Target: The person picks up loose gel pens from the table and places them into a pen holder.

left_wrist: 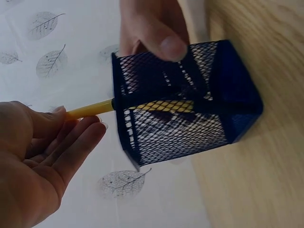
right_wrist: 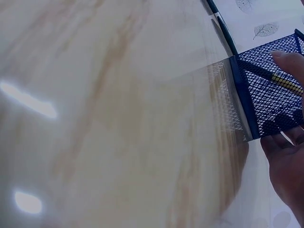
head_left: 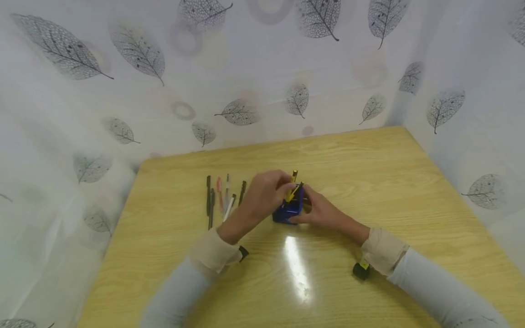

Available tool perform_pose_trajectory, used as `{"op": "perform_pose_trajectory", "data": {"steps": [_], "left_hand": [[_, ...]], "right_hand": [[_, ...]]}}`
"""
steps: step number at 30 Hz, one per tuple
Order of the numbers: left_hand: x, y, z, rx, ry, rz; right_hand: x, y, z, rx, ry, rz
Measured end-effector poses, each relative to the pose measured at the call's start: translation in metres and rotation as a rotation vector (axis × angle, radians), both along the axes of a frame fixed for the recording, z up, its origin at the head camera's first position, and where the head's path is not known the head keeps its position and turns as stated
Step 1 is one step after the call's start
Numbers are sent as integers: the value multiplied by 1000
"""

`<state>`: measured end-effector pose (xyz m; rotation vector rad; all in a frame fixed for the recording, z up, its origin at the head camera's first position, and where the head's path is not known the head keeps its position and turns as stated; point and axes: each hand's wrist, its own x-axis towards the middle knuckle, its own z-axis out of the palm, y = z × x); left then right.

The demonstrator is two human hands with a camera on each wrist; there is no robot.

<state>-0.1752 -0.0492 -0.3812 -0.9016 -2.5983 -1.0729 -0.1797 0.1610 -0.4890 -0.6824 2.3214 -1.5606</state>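
Note:
A blue mesh pen holder (head_left: 288, 214) stands on the table, with yellow-and-black pens (head_left: 293, 193) in it. My right hand (head_left: 324, 212) grips the holder's side, thumb near and fingers behind; the right wrist view shows this hand (right_wrist: 289, 161) around the mesh (right_wrist: 270, 102). My left hand (head_left: 264, 191) is at the top of the holder. In the left wrist view that hand (left_wrist: 38, 156) pinches the end of a yellow pen (left_wrist: 90, 110), whose other part is inside the mesh holder (left_wrist: 180, 137).
Left of the holder several pens lie on the wooden table (head_left: 164, 255), among them a black pen (head_left: 208, 196), a red pen (head_left: 219, 189) and a white pen (head_left: 229, 207). A leaf-patterned curtain (head_left: 262, 68) hangs behind the table and along its sides.

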Motion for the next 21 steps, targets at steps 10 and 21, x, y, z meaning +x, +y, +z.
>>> {"op": "perform_pose_trajectory", "data": {"steps": [10, 21], "left_hand": [[1, 11, -16, -167, -75, -12], [-1, 18, -22, -262, -66, -7]], "right_hand": [[0, 0, 1, -7, 35, 20], [1, 0, 2, -16, 49, 16]]}}
